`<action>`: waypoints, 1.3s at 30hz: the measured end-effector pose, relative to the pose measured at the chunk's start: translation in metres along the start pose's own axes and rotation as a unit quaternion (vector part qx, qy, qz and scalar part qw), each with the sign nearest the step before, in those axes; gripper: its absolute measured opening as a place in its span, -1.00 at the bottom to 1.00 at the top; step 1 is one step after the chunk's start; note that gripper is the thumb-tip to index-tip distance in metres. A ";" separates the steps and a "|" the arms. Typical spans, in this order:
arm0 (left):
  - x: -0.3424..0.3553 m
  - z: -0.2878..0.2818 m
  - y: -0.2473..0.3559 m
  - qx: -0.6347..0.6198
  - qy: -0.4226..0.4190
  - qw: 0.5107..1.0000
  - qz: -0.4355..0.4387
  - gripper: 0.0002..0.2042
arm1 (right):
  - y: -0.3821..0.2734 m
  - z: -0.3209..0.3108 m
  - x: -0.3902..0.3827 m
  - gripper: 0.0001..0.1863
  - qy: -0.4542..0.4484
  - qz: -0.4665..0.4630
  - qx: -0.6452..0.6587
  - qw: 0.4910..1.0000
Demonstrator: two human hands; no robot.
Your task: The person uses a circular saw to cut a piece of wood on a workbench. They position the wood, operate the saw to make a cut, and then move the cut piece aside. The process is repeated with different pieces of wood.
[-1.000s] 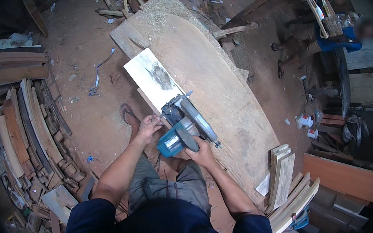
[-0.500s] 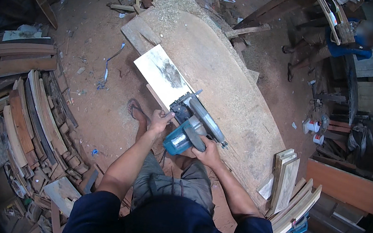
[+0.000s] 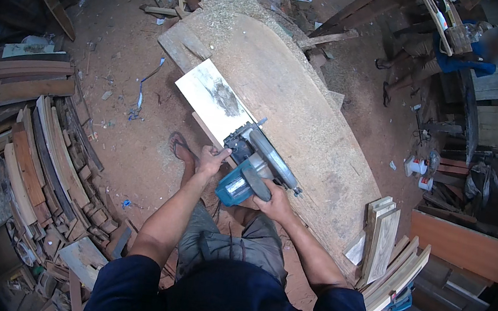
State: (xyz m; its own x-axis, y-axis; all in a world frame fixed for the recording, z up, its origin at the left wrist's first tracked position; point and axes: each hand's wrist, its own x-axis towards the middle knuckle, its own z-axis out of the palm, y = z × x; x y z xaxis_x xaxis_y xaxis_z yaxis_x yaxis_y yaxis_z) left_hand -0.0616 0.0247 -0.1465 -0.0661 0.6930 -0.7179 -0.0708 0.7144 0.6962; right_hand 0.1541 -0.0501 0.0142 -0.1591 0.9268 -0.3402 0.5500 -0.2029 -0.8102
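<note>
A teal and black circular saw (image 3: 254, 170) rests at the near end of a pale board (image 3: 204, 91) with a dark smudge on its face. My right hand (image 3: 275, 202) is closed round the saw's rear handle. At the board's left edge, my left hand (image 3: 213, 160) is closed, its thumb on top beside the front of the saw's base; its fingertips are hidden underneath. A narrow brown strip (image 3: 204, 128) runs along that edge, just ahead of my left hand. Beneath the board lies a large wooden tabletop (image 3: 295, 105) with a curved edge, covered in sawdust. The saw's blade is hidden.
Stacked timber offcuts (image 3: 30, 166) fill the left side. Short boards (image 3: 380, 243) stand at the bench's near right end, by curved wooden pieces (image 3: 398, 282). Another person (image 3: 425, 62) is at the far right. My sandalled foot (image 3: 183, 147) is left of the bench, near scraps on the floor.
The whole view has shifted very slightly. Both hands, the saw and the board keep almost the same places relative to each other.
</note>
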 end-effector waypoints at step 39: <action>0.008 -0.001 -0.009 -0.014 0.002 1.000 0.024 -0.66 | -0.002 0.001 0.004 -0.51 0.000 -0.014 -0.016 1.000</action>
State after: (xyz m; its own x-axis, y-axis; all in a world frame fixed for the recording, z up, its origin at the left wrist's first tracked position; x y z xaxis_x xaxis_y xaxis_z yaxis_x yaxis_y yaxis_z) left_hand -0.0624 0.0232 -0.1585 -0.0743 0.7267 -0.6830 -0.0947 0.6766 0.7302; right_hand 0.1514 -0.0460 0.0138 -0.1759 0.9318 -0.3175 0.5715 -0.1660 -0.8036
